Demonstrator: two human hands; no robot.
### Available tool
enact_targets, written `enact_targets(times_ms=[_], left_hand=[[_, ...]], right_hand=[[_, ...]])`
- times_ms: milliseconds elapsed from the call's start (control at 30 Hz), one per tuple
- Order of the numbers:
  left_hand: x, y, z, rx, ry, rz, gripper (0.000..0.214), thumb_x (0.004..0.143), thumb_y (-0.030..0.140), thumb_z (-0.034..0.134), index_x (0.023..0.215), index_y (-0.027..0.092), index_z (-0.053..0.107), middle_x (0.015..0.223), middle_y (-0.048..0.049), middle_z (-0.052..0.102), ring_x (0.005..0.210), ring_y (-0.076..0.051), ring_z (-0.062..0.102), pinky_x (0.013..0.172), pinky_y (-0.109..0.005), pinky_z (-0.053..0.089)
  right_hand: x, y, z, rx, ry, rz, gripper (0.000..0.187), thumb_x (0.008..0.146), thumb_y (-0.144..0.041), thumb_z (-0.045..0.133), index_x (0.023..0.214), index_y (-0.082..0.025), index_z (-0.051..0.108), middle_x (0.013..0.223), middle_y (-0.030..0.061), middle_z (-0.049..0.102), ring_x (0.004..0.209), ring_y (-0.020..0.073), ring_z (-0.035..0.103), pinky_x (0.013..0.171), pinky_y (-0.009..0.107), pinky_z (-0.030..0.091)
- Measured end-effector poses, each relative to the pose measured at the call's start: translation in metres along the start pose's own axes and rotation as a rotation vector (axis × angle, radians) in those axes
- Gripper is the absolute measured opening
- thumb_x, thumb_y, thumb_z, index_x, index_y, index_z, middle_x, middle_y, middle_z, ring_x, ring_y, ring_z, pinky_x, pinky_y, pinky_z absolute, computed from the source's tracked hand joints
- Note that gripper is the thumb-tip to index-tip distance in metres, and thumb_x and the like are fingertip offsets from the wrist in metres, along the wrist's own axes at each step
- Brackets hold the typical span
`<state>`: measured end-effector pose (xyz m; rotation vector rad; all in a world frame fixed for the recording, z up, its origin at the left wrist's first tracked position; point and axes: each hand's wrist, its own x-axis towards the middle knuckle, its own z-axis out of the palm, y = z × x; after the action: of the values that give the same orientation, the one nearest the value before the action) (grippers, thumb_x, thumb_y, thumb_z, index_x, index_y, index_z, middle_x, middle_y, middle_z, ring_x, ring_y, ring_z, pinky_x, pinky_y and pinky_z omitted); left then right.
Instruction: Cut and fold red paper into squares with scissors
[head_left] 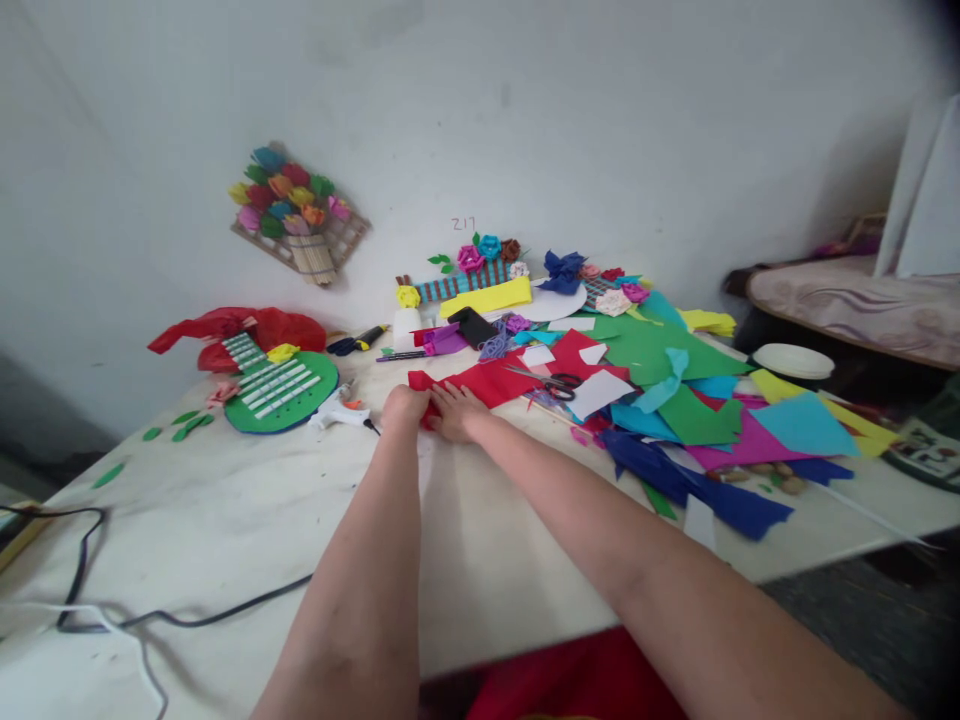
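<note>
A long strip of red crepe paper [499,384] lies across the middle of the table, its left end under both hands. My left hand [406,408] is closed on that end, with the fingertips partly hidden. Flat on the strip beside it rests my right hand [457,412], fingers stretched out. Scissors [559,384] with dark handles lie on the red paper to the right, among white paper pieces [598,394]. A white glue gun [340,412] lies left of my left hand, and past it is a green guitar-shaped craft [281,392] with white strips.
Coloured paper scraps [750,440] cover the right side of the table. A black phone [472,327] and a yellow-black cutter [369,338] lie farther back. A black cable [217,618] crosses the front left. Paper flowers [289,195] hang on the wall. A white bowl [793,361] stands at right.
</note>
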<state>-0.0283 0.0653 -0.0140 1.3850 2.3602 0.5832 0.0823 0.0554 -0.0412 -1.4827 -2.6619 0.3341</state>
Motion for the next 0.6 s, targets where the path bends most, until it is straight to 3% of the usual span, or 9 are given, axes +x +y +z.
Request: enact_targets(times_ms=[300, 433, 600], left_hand=[[-0.029, 0.017, 0.002, 0.023, 0.084, -0.021, 0.03, 0.073, 0.026, 0.055, 0.098, 0.012, 0.064, 0.108, -0.0188, 0.062, 0.105, -0.031, 0.056, 0.081, -0.037, 0.044], [-0.029, 0.02, 0.012, 0.075, 0.157, 0.038, 0.031, 0.077, 0.025, 0.049, 0.102, 0.012, 0.062, 0.11, -0.0198, 0.061, 0.109, -0.032, 0.052, 0.082, -0.039, 0.042], [-0.026, 0.022, 0.017, 0.06, 0.145, 0.05, 0.031, 0.082, 0.025, 0.042, 0.106, 0.014, 0.058, 0.11, -0.0197, 0.061, 0.101, -0.029, 0.058, 0.081, -0.039, 0.043]], right_hand=[[0.001, 0.004, 0.005, -0.068, 0.034, -0.049, 0.066, 0.086, -0.041, 0.029, 0.144, -0.012, 0.018, 0.151, 0.0072, 0.011, 0.138, 0.027, 0.007, 0.11, 0.046, 0.01], [0.002, 0.007, 0.009, -0.135, 0.047, -0.081, 0.068, 0.082, -0.037, 0.038, 0.143, -0.012, 0.023, 0.151, 0.0098, 0.01, 0.137, 0.0298, 0.007, 0.109, 0.048, 0.012], [0.002, 0.007, 0.008, -0.138, 0.067, -0.075, 0.073, 0.08, -0.037, 0.042, 0.143, -0.009, 0.017, 0.151, 0.0117, 0.007, 0.137, 0.0289, 0.007, 0.11, 0.046, 0.012]])
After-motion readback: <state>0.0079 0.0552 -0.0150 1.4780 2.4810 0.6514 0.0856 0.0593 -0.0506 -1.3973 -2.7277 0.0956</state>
